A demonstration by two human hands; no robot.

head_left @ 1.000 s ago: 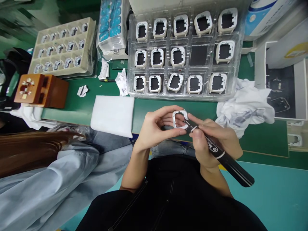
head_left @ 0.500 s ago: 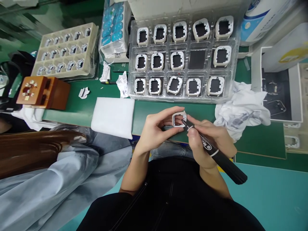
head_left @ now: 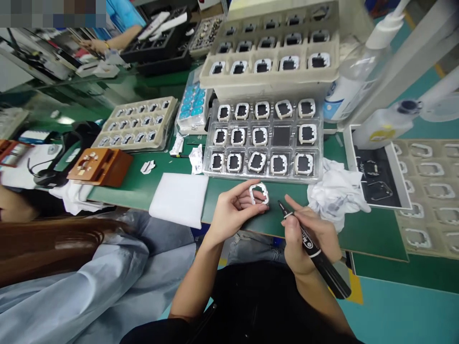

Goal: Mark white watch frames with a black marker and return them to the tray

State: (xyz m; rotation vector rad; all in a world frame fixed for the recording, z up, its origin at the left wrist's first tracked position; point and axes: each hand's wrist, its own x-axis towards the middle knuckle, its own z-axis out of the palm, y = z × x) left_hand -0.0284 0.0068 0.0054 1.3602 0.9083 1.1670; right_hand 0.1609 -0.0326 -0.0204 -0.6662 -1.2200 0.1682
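Between the thumb and fingers of my left hand (head_left: 233, 210) is a small white, rounded-square watch case frame (head_left: 266, 195), its open middle facing me. My right hand (head_left: 311, 234) grips a black marker pen (head_left: 324, 267) with its dark tip uncapped. That tip points toward the frame, with a gap between them. Beyond my hands lies a clear plastic tray (head_left: 263, 177) holding similar frames in its pockets; one pocket in the middle row has no frame and shows a dark base.
A folded white foam sheet (head_left: 179, 199) lies left of my hands, and a crumpled white cloth (head_left: 333, 191) right. Behind stand a stacked beige tray (head_left: 268, 81), a pump bottle (head_left: 353, 81) and blue parts (head_left: 191, 102). An orange block fixture (head_left: 98, 167) sits left, near a seated co-worker (head_left: 107, 258).
The marker tip has come away from the frame, and my hands are farther apart. My head view has tilted up, showing more of the far bench.
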